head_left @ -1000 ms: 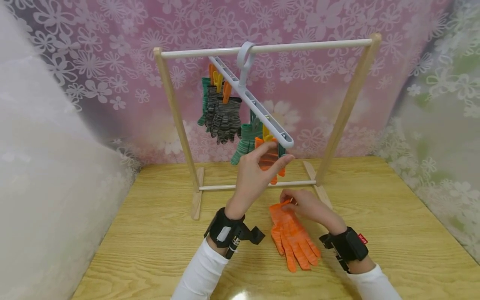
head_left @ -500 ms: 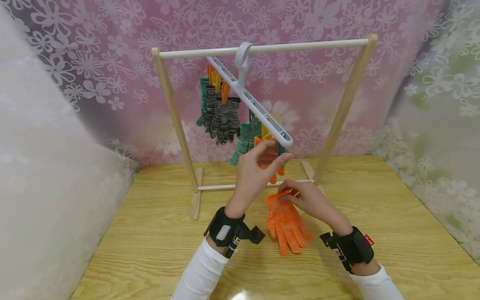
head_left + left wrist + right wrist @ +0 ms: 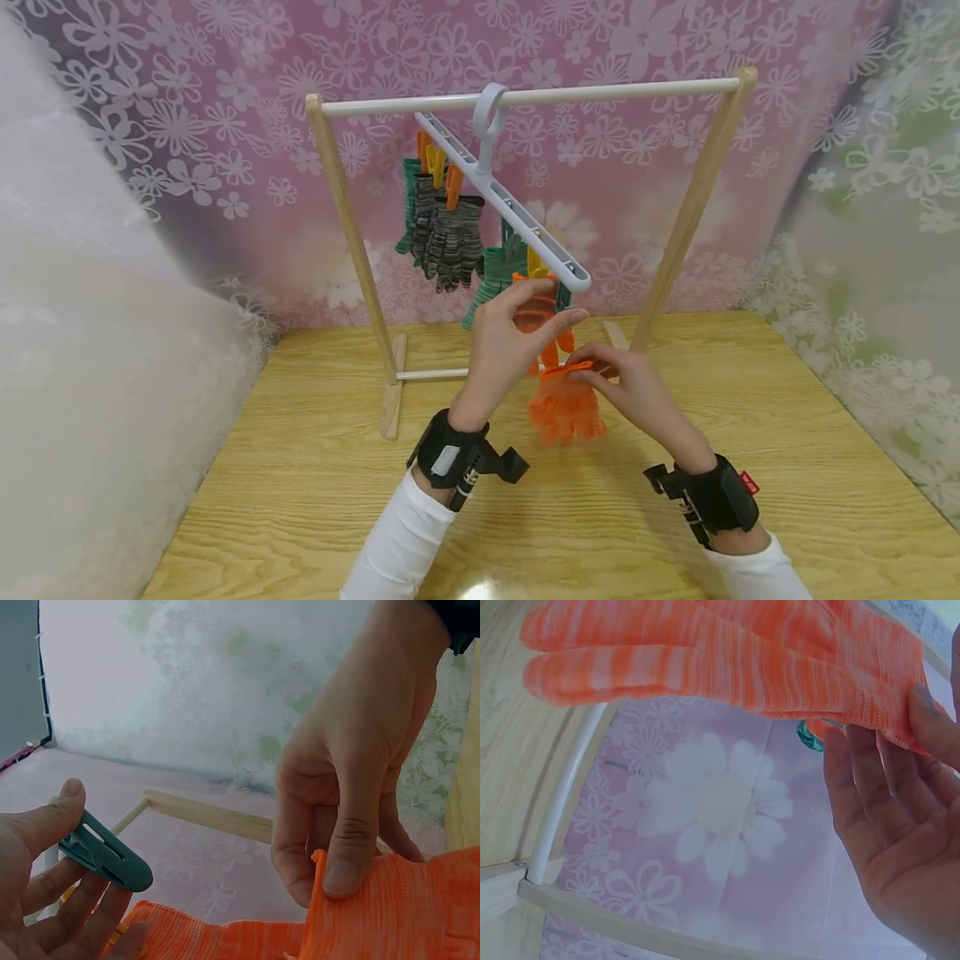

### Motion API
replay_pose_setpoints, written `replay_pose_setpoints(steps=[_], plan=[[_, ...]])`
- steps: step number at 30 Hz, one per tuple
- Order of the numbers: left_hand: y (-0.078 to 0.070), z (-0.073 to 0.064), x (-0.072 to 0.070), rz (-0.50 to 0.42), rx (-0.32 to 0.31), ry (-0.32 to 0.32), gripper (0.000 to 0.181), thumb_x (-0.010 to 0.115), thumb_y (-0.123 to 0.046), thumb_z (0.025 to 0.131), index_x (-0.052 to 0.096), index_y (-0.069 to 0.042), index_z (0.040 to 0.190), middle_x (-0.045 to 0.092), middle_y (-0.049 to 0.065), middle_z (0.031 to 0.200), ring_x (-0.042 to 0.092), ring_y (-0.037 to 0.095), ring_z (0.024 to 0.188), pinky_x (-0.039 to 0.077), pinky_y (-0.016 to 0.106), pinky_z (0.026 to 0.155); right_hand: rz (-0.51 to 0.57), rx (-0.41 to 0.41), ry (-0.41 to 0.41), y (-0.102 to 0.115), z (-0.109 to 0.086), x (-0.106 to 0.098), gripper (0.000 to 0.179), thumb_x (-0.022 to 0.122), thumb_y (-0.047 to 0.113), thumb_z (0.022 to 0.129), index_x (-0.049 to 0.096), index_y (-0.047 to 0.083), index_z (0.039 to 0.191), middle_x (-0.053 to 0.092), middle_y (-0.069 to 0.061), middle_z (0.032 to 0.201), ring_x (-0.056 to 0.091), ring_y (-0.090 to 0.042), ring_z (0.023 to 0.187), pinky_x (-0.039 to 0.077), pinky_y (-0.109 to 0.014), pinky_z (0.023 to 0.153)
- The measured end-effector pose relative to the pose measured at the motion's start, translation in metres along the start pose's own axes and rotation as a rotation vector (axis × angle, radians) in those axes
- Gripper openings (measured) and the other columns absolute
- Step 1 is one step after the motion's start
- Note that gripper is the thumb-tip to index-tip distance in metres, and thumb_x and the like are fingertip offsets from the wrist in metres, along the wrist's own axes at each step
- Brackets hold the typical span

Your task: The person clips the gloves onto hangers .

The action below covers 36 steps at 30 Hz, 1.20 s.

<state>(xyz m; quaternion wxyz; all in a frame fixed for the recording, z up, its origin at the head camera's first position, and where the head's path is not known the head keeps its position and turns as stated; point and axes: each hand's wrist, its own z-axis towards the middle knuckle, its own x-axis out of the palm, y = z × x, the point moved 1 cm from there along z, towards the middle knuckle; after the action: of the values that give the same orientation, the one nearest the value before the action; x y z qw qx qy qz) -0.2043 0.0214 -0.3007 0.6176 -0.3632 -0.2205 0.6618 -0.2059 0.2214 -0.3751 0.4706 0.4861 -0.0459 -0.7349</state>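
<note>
My left hand (image 3: 506, 337) is raised at the near end of the grey hanger (image 3: 525, 221). Its thumb and fingers pinch a dark green clothespin (image 3: 109, 855). My right hand (image 3: 637, 387), a little lower and to the right, holds an orange knit glove (image 3: 568, 408) by its cuff. In the right wrist view the thumb presses on the glove (image 3: 780, 660), whose fingers stretch to the left. Beside the left hand, another orange glove (image 3: 534, 307) hangs from a yellow clothespin (image 3: 536, 262). Behind it hangs a green glove (image 3: 498, 271).
The hanger hooks over the white rail (image 3: 630, 92) of a wooden rack (image 3: 693, 208). At its far end, grey-black gloves (image 3: 457, 242) and a green glove (image 3: 410, 204) hang from orange and yellow clothespins. The rack stands on a wood-grain table (image 3: 300, 500).
The right hand has lifted the orange glove off the table, up toward the left hand and the hanger's near end. The left hand has barely moved.
</note>
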Motion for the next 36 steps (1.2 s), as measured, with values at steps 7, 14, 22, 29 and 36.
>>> replay_pose_setpoints(steps=[7, 14, 22, 29, 36], plan=[[-0.001, 0.002, -0.002, 0.032, 0.016, 0.0, 0.038, 0.083, -0.016, 0.085, 0.072, -0.003, 0.119, 0.075, 0.011, 0.104, 0.074, 0.019, 0.091, 0.058, 0.023, 0.081, -0.045, -0.004, -0.069, 0.004, 0.005, -0.005, 0.019, 0.073, 0.001, 0.091, 0.073, 0.007, 0.109, 0.074, -0.006, 0.098, 0.071, -0.023, 0.081, 0.061, -0.038, 0.07], [-0.002, 0.004, -0.002, 0.042, 0.025, 0.007, 0.034, 0.083, -0.017, 0.085, 0.073, -0.004, 0.116, 0.076, 0.009, 0.102, 0.074, 0.016, 0.091, 0.057, 0.022, 0.083, -0.024, -0.05, -0.148, 0.018, 0.015, -0.01, 0.026, 0.074, -0.005, 0.088, 0.071, 0.004, 0.112, 0.076, -0.01, 0.101, 0.073, -0.025, 0.085, 0.062, -0.038, 0.072], [-0.005, 0.008, -0.002, 0.086, 0.017, 0.017, 0.029, 0.08, -0.018, 0.089, 0.074, -0.005, 0.114, 0.076, 0.009, 0.103, 0.074, 0.019, 0.093, 0.057, 0.023, 0.083, 0.047, -0.085, -0.241, 0.031, 0.022, -0.01, 0.034, 0.072, -0.011, 0.087, 0.069, -0.001, 0.12, 0.075, -0.015, 0.101, 0.072, -0.03, 0.081, 0.052, -0.01, 0.073], [-0.005, 0.008, -0.001, 0.088, 0.025, 0.016, 0.024, 0.078, -0.018, 0.09, 0.074, -0.005, 0.109, 0.076, 0.009, 0.103, 0.073, 0.018, 0.094, 0.056, 0.022, 0.086, 0.083, -0.061, -0.281, 0.032, 0.023, -0.007, 0.026, 0.072, -0.011, 0.087, 0.07, -0.002, 0.112, 0.075, -0.015, 0.104, 0.073, -0.023, 0.085, 0.053, -0.009, 0.073], [-0.004, 0.009, -0.001, 0.1, 0.042, -0.01, 0.022, 0.078, -0.019, 0.09, 0.075, -0.006, 0.107, 0.076, 0.007, 0.101, 0.073, 0.017, 0.093, 0.055, 0.024, 0.087, 0.083, -0.081, -0.312, 0.032, 0.024, -0.007, 0.025, 0.073, -0.012, 0.086, 0.07, -0.004, 0.11, 0.074, -0.016, 0.107, 0.073, -0.019, 0.086, 0.054, -0.01, 0.073]])
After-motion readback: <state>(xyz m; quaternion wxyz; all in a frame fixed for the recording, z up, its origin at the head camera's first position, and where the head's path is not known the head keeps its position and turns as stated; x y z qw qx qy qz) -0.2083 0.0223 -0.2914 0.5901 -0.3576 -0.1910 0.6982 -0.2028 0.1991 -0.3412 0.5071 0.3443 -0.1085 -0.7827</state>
